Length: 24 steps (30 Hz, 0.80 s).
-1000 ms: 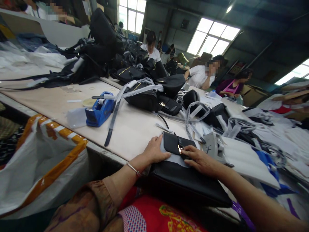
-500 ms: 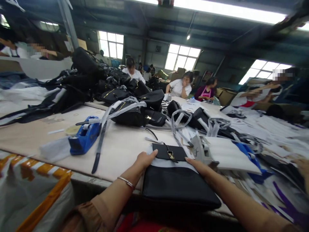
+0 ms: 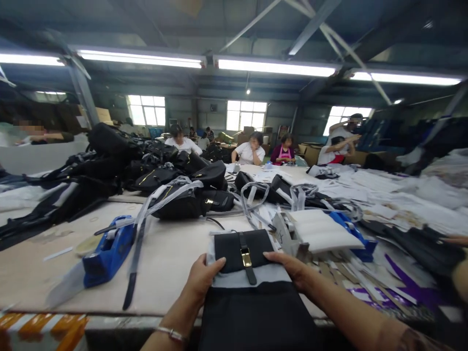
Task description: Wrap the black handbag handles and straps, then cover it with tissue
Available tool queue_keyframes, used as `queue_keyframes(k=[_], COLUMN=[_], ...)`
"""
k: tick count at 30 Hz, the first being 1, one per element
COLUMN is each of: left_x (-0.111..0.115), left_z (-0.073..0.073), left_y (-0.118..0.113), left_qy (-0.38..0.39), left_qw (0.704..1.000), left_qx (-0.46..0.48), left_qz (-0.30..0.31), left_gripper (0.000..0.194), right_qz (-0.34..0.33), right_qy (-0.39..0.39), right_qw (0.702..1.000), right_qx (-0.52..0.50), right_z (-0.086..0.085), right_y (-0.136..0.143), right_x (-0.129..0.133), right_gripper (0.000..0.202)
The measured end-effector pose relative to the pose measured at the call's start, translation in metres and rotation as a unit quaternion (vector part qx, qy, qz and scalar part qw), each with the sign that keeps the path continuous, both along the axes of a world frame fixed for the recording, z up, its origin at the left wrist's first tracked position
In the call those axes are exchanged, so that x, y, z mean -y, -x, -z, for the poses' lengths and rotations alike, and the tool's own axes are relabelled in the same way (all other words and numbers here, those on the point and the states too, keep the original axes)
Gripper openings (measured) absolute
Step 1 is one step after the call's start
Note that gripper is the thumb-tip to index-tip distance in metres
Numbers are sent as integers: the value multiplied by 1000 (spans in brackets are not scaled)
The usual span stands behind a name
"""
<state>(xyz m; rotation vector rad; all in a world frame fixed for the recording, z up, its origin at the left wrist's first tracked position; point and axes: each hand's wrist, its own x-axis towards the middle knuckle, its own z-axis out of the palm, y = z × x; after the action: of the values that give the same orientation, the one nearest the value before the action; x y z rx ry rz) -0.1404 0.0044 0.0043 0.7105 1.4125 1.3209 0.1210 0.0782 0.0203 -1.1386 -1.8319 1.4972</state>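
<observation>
Between my two hands is a black bag (image 3: 252,312) with a short top flap, a gold buckle (image 3: 246,257) and a strap running down through it. A pale protective sheet shows between the flap and the lower body. My left hand (image 3: 204,275) grips the bag's left side, thumb on the flap's edge. On the other side, my right hand (image 3: 288,265) holds the right edge, thumb at the flap's lower corner. The fingers of both hands are hidden behind the bag. Its lower end hangs at the table's front edge.
A blue tape dispenser (image 3: 107,253) stands at left beside a wrapped strap (image 3: 135,263). Black bags (image 3: 179,200) are heaped behind. To the right are a grey tape dispenser (image 3: 285,231), white foam (image 3: 325,231) and scraps. A co-worker's hand (image 3: 458,240) shows at far right.
My head view has tilted up and levelled. The bag now stands more upright toward me, its flap and buckle facing me more fully. Both hands keep their hold on its sides.
</observation>
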Motion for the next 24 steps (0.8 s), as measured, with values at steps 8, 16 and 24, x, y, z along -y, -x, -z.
queue_keyframes(k=[8, 16, 24], left_x=[-1, -97, -260], left_z=[-60, -91, -123], left_y=[-2, 8, -23], left_qy=[-65, -72, -77], left_qw=[997, 993, 995], left_qx=[-26, -59, -66], left_qz=[-26, -66, -1], left_gripper=[64, 66, 56], right_qz=[49, 78, 111], right_qy=[161, 58, 26], right_qw=[965, 981, 984], right_qx=[-202, -170, -134], right_z=[-48, -101, -156], right_y=[2, 10, -28], right_x=[-11, -101, -242], right_gripper=[44, 40, 40])
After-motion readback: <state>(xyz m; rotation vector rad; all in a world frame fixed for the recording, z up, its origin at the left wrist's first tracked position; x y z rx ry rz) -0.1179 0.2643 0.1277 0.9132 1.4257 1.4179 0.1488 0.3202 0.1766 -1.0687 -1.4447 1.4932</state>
